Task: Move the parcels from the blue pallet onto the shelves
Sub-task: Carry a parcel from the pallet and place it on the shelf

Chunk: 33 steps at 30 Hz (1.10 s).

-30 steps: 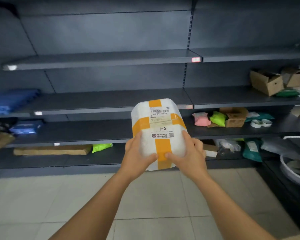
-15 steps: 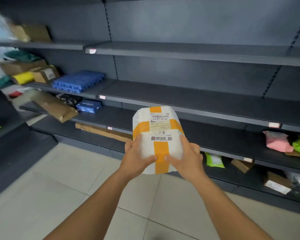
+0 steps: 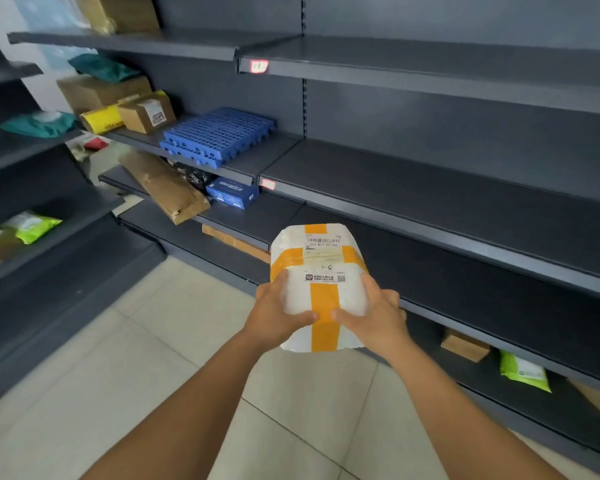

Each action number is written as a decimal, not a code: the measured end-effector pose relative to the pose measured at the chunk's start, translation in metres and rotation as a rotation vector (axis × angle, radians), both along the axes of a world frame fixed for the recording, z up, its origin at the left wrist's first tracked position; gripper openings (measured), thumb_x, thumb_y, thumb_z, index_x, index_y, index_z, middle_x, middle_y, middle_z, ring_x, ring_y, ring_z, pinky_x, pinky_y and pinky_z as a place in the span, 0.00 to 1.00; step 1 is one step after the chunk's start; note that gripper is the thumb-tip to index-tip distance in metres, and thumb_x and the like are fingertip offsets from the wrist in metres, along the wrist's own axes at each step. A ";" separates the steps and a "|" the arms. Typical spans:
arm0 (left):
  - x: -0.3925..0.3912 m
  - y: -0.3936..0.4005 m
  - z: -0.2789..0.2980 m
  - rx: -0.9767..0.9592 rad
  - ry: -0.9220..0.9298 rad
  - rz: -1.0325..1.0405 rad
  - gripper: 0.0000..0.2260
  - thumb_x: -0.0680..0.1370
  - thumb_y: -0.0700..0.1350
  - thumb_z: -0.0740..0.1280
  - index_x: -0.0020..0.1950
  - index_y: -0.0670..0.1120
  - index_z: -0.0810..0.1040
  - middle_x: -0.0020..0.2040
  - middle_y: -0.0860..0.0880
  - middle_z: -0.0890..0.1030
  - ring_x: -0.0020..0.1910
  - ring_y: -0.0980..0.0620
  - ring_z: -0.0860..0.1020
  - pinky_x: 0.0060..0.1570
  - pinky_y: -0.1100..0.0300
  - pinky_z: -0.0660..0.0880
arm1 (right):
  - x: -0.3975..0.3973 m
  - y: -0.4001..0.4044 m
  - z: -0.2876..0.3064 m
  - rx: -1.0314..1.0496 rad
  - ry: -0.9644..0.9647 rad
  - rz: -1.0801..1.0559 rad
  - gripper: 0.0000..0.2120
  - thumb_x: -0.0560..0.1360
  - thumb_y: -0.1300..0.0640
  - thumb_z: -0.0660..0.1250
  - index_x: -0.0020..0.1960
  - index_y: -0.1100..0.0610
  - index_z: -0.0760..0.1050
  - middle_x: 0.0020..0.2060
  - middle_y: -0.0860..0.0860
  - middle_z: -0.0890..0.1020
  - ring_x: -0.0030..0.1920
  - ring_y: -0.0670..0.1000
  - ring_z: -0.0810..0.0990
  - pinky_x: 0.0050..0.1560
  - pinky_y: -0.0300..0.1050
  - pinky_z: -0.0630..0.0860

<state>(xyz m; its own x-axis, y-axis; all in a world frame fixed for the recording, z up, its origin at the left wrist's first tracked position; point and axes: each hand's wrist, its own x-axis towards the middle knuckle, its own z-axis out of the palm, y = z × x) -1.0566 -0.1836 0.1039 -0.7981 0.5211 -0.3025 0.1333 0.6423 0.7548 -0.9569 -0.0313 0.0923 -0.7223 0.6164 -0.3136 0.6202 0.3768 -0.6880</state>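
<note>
Left hand (image 3: 278,315) and right hand (image 3: 378,313) each grip the white, orange-taped plastic parcel (image 3: 321,271), seemingly clear of the dark grey metal shelves (image 3: 465,188).

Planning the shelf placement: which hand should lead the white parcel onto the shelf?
Right, probably. Both the right hand and left hand grip the white parcel with orange tape, but the bare dark shelf lies on the right side, nearer that hand.

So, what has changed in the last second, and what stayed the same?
The view swung left along the shelves: the blue slatted panel is now in view at upper left. Left hand and right hand keep the same grip on the white parcel, not yet shelved.
</note>
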 end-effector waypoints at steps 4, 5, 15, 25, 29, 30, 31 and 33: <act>-0.070 -0.008 -0.021 -0.019 -0.043 -0.024 0.44 0.72 0.54 0.73 0.78 0.53 0.47 0.74 0.48 0.56 0.71 0.45 0.63 0.64 0.51 0.69 | -0.066 -0.008 -0.015 -0.012 -0.061 -0.016 0.45 0.69 0.41 0.71 0.77 0.41 0.48 0.67 0.52 0.60 0.67 0.60 0.60 0.57 0.50 0.68; -0.088 -0.009 -0.027 -0.032 -0.049 -0.038 0.44 0.73 0.54 0.73 0.78 0.53 0.47 0.74 0.48 0.56 0.71 0.45 0.64 0.64 0.51 0.69 | -0.081 -0.011 -0.019 -0.010 -0.079 -0.030 0.45 0.69 0.40 0.71 0.77 0.41 0.48 0.67 0.53 0.60 0.68 0.60 0.60 0.58 0.51 0.69; -0.267 -0.014 -0.076 -0.133 -0.097 -0.263 0.49 0.70 0.52 0.76 0.78 0.52 0.44 0.74 0.48 0.55 0.70 0.46 0.63 0.61 0.55 0.69 | -0.238 -0.038 -0.064 -0.062 -0.182 -0.203 0.44 0.70 0.39 0.70 0.77 0.42 0.48 0.68 0.54 0.60 0.68 0.61 0.63 0.60 0.52 0.70; -0.370 0.067 -0.163 -0.156 -0.020 -0.428 0.47 0.71 0.52 0.75 0.78 0.54 0.45 0.77 0.51 0.52 0.75 0.46 0.58 0.69 0.49 0.66 | -0.313 0.022 -0.159 -0.060 -0.154 -0.306 0.47 0.69 0.43 0.74 0.77 0.41 0.46 0.68 0.54 0.60 0.67 0.60 0.65 0.61 0.53 0.73; -0.402 0.111 -0.207 -0.093 0.021 -0.437 0.46 0.72 0.49 0.74 0.79 0.53 0.45 0.78 0.51 0.53 0.75 0.47 0.58 0.71 0.49 0.64 | -0.345 0.061 -0.206 0.008 -0.103 -0.313 0.47 0.69 0.43 0.74 0.77 0.43 0.47 0.67 0.54 0.61 0.65 0.60 0.68 0.63 0.53 0.73; -0.410 0.121 -0.216 -0.089 0.038 -0.445 0.46 0.72 0.49 0.74 0.79 0.52 0.45 0.78 0.50 0.52 0.75 0.47 0.58 0.71 0.50 0.64 | -0.352 0.070 -0.215 0.025 -0.088 -0.311 0.47 0.69 0.43 0.74 0.77 0.43 0.47 0.67 0.55 0.61 0.65 0.59 0.68 0.63 0.54 0.73; -0.418 0.129 -0.223 -0.097 0.049 -0.451 0.46 0.72 0.49 0.74 0.79 0.52 0.45 0.78 0.50 0.52 0.75 0.47 0.58 0.71 0.50 0.64 | -0.359 0.077 -0.222 0.040 -0.076 -0.308 0.47 0.69 0.43 0.74 0.77 0.43 0.47 0.67 0.55 0.61 0.65 0.59 0.68 0.63 0.54 0.74; -0.436 0.149 -0.244 -0.087 0.065 -0.457 0.46 0.72 0.49 0.74 0.79 0.53 0.45 0.78 0.50 0.51 0.75 0.47 0.58 0.70 0.52 0.64 | -0.374 0.096 -0.244 0.071 -0.041 -0.307 0.47 0.70 0.42 0.73 0.77 0.43 0.47 0.68 0.54 0.61 0.66 0.60 0.68 0.64 0.54 0.73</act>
